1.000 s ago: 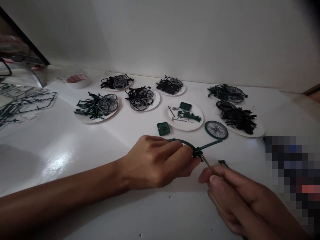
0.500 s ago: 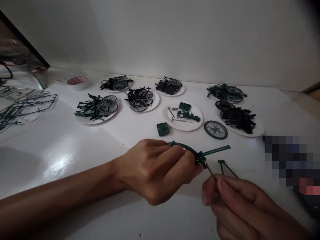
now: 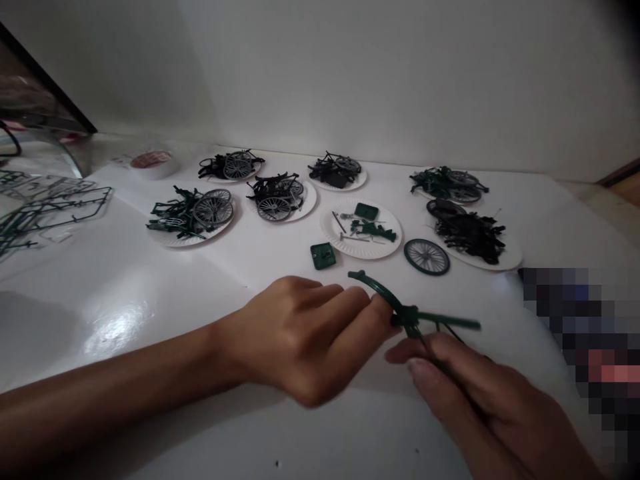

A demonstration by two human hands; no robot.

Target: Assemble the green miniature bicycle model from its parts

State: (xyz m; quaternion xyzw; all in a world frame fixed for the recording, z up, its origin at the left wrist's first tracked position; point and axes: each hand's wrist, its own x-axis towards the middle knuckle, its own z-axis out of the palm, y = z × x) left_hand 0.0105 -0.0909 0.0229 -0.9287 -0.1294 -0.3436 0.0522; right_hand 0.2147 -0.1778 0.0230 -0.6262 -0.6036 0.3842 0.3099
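I watch the left forearm reach in from the left edge, low over the white table [image 3: 165,300], its left hand [image 3: 310,340] back-up, with fingers curled tightly round a green curved part [image 3: 383,291]. That part juts out past the index knuckle, between me and the spoked wheel [image 3: 427,257]. The right hand [image 3: 495,407] angles in from the lower right, thumb and forefinger pinching a thin tool [image 3: 425,344] right by the part's joint; I can't tell whether the tip touches it.
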